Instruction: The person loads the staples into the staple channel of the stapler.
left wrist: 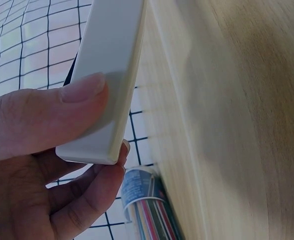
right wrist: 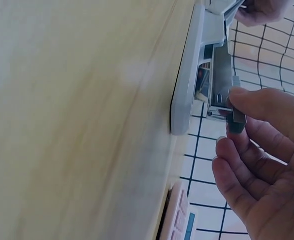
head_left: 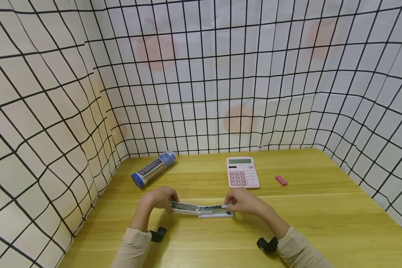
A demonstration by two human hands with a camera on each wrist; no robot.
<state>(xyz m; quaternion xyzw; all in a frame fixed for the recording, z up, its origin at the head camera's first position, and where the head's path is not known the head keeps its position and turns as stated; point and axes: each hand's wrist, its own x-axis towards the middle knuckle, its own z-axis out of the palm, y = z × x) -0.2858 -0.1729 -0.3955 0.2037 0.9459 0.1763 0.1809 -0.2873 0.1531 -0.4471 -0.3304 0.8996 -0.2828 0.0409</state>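
A white stapler (head_left: 216, 214) lies opened out on the table, its top arm swung back to the left and its metal magazine (right wrist: 221, 70) exposed. My left hand (head_left: 161, 198) grips the end of the top arm, thumb on the smooth white cover (left wrist: 104, 60) and fingers behind it in the left wrist view. At the other end my right hand (head_left: 246, 201) pinches a short grey strip of staples (right wrist: 238, 120) between thumb and forefinger, right at the front end of the magazine. Its other fingers are loosely bent below.
A clear tube of pencils with a blue cap (head_left: 154, 168) lies at the back left. Behind the right hand is a pink calculator (head_left: 243, 172), with a small pink-red block (head_left: 281, 180) to its right. Grid-patterned cloth (head_left: 201, 93) walls in the wooden table (head_left: 321, 208).
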